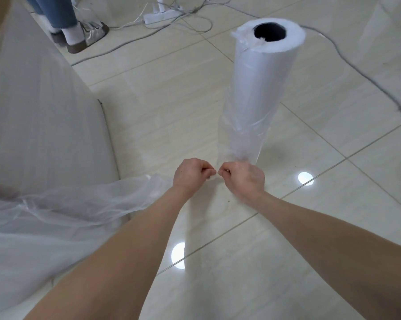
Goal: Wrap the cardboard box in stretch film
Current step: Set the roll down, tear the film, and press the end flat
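Observation:
A tall roll of stretch film point(259, 88) stands upright on the tiled floor, its dark core hole facing up. The cardboard box point(44, 116) fills the left side, covered in cloudy film; a strip of bare cardboard shows at its top left. Loose film point(84, 199) runs from the box's lower part toward my hands. My left hand point(191, 174) and my right hand point(243, 179) sit side by side near the roll's base, each pinching the thin film between thumb and fingers, fingertips almost touching.
A person's legs in jeans and shoes point(79, 31) stand at the back left. A white power strip point(162, 15) and several cables point(356, 65) trail across the floor at the back and right. Glossy tiles point(310, 227) stretch to the right.

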A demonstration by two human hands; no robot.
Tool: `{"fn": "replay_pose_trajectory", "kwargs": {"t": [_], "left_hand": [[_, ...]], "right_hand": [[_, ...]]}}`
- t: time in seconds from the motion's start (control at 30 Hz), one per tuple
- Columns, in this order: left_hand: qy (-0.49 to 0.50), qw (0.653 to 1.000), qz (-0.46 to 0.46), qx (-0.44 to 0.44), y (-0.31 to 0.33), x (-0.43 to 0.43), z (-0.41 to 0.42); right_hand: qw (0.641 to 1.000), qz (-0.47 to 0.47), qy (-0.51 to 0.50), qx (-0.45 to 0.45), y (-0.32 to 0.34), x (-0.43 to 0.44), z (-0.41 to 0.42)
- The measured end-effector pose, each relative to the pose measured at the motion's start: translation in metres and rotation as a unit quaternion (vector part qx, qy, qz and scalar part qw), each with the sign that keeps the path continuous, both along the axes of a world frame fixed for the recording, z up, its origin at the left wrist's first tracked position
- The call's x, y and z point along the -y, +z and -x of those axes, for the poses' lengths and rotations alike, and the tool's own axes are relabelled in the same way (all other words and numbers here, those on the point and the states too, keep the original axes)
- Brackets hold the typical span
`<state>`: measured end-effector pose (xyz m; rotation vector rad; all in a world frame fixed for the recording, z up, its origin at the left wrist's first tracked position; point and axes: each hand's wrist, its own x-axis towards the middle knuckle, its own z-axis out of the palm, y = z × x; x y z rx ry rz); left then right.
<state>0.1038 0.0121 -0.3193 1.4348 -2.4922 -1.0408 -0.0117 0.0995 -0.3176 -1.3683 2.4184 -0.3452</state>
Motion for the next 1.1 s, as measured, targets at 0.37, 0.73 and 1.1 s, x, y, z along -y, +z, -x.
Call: {"fn": "replay_pose_trajectory", "kwargs": {"t": [0.37, 0.73, 1.1], "left_hand": [[0.044, 0.996, -0.064, -0.043, -0.002, 0.003, -0.001], [0.102, 0.995, 0.015, 0.015, 0.011, 0.029, -0.036], [-0.006, 0.965, 0.112, 0.238, 0.016, 0.023, -0.028]], "right_hand": [[0.996, 0.005, -0.059, 0.072, 0.002, -0.008, 0.001], [0.997, -0.016, -0.062, 0.040, 0.000, -0.029, 0.017], [0.999, -0.040, -0.025, -0.016, 0.010, -0.027, 0.010]]}}
